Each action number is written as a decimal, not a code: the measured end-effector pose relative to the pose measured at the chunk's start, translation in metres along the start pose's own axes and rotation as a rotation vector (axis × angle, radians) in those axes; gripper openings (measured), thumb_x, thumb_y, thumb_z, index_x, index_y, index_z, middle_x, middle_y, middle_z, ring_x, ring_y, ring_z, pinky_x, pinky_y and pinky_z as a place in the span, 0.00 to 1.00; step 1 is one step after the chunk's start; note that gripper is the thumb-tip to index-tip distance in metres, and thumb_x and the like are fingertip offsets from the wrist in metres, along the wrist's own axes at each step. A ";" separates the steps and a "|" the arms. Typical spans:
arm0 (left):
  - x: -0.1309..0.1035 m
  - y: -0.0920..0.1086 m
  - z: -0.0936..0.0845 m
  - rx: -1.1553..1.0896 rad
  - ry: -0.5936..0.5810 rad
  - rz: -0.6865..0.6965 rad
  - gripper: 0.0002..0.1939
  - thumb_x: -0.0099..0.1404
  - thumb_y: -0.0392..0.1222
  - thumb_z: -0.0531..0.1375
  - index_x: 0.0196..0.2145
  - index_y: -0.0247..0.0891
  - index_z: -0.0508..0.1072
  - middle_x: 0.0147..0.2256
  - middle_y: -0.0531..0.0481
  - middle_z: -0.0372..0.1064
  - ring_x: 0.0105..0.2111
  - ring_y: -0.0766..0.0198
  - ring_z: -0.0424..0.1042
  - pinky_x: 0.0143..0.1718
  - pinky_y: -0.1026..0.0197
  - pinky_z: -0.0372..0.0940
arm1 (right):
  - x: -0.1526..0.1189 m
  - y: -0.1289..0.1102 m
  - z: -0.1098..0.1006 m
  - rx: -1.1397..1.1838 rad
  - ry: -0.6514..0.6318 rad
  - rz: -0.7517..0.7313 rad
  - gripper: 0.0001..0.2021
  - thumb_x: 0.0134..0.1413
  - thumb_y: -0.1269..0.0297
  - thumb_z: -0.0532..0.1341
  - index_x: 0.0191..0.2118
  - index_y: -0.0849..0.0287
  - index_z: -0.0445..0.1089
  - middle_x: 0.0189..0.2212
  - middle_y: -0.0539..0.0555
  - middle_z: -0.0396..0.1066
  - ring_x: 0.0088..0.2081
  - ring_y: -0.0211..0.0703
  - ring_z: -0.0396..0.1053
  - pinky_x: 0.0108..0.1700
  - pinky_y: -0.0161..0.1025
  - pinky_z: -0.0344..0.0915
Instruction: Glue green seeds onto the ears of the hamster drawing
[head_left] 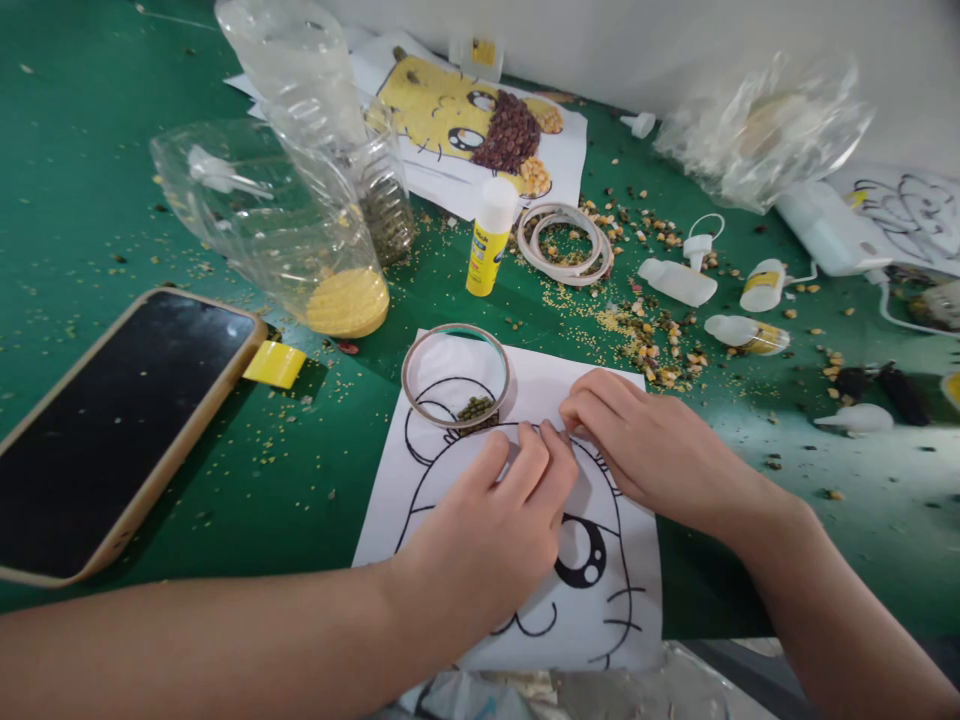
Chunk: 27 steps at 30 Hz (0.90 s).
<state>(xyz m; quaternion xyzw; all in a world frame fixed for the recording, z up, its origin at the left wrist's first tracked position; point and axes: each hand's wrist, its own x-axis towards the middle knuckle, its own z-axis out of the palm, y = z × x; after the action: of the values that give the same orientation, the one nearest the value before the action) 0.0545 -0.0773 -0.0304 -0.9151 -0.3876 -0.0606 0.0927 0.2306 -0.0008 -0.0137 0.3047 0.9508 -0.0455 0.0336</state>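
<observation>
Evidently we are at close fingertip work: both hands bend over the printed sheet (540,385), which lies on the green table (330,520) right before us, with a round rim (406,375), perhaps of a shallow dish, over its upper left corner and green beans (476,408) showing within; our left hand (487,520) is half curled, its fingertips at the top of the drawn outline; our right hand (652,445) is bunched just beside it; we cannot tell whether either grips anything, as the fingers hide what lies between; we judge the step to be placing small pieces there, since a second picture (510,135) beyond is partly covered with dark beans; the next move seems to call for a light press without shifting the paper; a glue stick (488,250) stands upright beyond the sheet.
</observation>
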 end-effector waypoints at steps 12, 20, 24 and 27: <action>0.000 0.000 -0.001 0.005 -0.004 0.008 0.20 0.65 0.32 0.45 0.48 0.26 0.70 0.49 0.38 0.65 0.45 0.52 0.64 0.42 0.54 0.60 | -0.003 0.005 -0.002 0.123 -0.028 0.013 0.07 0.57 0.74 0.50 0.37 0.58 0.61 0.36 0.52 0.62 0.36 0.38 0.61 0.26 0.32 0.54; 0.001 0.000 -0.001 0.001 -0.021 0.011 0.20 0.65 0.32 0.45 0.48 0.26 0.70 0.49 0.37 0.64 0.45 0.52 0.64 0.42 0.54 0.61 | 0.000 0.002 0.000 0.041 0.004 0.001 0.06 0.57 0.74 0.49 0.35 0.59 0.61 0.34 0.52 0.62 0.34 0.38 0.61 0.22 0.33 0.50; 0.000 0.000 -0.001 0.009 -0.018 0.011 0.19 0.65 0.32 0.45 0.48 0.26 0.70 0.49 0.37 0.64 0.45 0.53 0.64 0.42 0.54 0.61 | 0.001 0.000 0.000 0.005 -0.007 -0.002 0.06 0.56 0.74 0.49 0.34 0.59 0.61 0.33 0.53 0.62 0.35 0.40 0.61 0.23 0.34 0.50; 0.000 0.000 0.000 0.014 -0.009 0.011 0.19 0.65 0.32 0.45 0.47 0.26 0.70 0.49 0.37 0.64 0.45 0.53 0.64 0.42 0.54 0.61 | 0.001 -0.001 0.001 -0.011 -0.013 0.001 0.06 0.56 0.74 0.49 0.34 0.59 0.60 0.33 0.53 0.62 0.35 0.40 0.61 0.23 0.34 0.50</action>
<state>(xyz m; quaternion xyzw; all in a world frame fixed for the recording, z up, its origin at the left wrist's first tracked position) 0.0542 -0.0777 -0.0300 -0.9169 -0.3833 -0.0534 0.0976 0.2291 -0.0006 -0.0152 0.3048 0.9506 -0.0420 0.0414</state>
